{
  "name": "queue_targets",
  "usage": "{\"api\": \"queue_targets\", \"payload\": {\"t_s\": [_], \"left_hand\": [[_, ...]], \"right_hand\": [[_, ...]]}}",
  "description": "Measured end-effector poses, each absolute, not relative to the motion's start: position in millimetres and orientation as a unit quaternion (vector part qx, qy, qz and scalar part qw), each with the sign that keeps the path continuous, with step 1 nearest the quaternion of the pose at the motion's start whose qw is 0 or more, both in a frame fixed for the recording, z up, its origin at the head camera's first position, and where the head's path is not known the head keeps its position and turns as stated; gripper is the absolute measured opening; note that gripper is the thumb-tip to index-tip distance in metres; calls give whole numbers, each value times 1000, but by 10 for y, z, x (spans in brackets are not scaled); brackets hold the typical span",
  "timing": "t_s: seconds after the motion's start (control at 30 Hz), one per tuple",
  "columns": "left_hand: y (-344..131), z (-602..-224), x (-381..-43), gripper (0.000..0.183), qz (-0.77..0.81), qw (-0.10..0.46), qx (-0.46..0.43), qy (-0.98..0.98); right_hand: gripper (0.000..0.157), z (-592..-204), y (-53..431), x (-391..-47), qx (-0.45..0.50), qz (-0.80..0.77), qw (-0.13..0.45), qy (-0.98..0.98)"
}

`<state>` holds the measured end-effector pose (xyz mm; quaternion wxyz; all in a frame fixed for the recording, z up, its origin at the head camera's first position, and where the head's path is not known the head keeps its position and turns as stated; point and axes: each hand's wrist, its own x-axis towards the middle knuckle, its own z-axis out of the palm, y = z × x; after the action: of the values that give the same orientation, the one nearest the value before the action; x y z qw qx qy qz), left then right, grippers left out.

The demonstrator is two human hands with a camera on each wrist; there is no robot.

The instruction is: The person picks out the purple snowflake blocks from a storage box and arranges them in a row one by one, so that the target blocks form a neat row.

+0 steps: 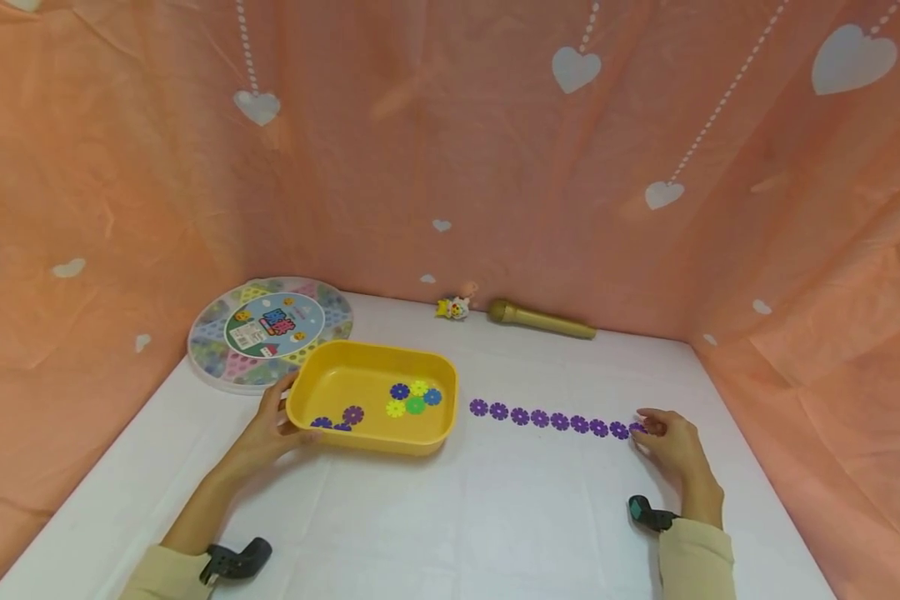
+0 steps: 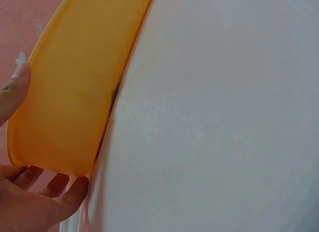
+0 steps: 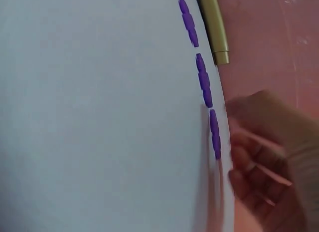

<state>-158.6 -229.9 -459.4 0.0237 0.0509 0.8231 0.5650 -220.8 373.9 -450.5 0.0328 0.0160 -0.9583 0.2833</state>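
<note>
My left hand (image 1: 270, 429) grips the left end of a yellow plastic tray (image 1: 378, 352). In the left wrist view, its thumb lies along the rim and its fingertips (image 2: 77, 192) are against the underside edge. Purple flower-shaped discs (image 1: 540, 418) lie in a row on the table, right of the tray. At the row's right end is my right hand (image 1: 673, 442), partly covering the last purple disc (image 1: 636, 428). In the right wrist view, that hand is blurred, with bent fingers just beside the row; nothing shows between them.
Inside the tray lie several blue, yellow, green and purple discs (image 1: 416, 405). A round patterned box (image 1: 217, 337) stands behind its left side. At the table's back are a small figurine (image 1: 456, 309) and a gold microphone (image 1: 543, 322). A heart-patterned pink cloth (image 1: 420, 167) hangs behind the table.
</note>
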Motion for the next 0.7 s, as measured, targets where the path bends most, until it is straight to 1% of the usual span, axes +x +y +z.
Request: {"api": "queue_targets", "payload": {"t_s": [0.13,0.2,0.3,0.37,0.47,0.57,0.7], "left_hand": [[-2290,-4578,-1581,98,568,22,53,821],[-2285,-4572,-1575,98,568,23,50,821],[-2291,-4563,-1564,98,568,23,50,821],[-2293,-4564,-1559,98,569,23,48,821],[-2298,-4565,-1562,98,570,18,51,820],[-2299,-4567,-1569,97,570,14,56,820],[-2290,-4575,-1571,96,569,8,62,820]], "right_hand": [[40,-4403,3529,-2270,55,321,94,-941],[37,-4346,3326,-2322,91,356,124,-922],[32,-4275,2907,-2418,165,441,145,-870],[31,-4216,2585,-2464,215,496,134,-831],[31,-4099,2080,-2492,267,553,94,-783],[32,-3981,1608,-2484,290,580,49,-760],[34,-3913,1121,-2488,313,589,-3,-745]]}}
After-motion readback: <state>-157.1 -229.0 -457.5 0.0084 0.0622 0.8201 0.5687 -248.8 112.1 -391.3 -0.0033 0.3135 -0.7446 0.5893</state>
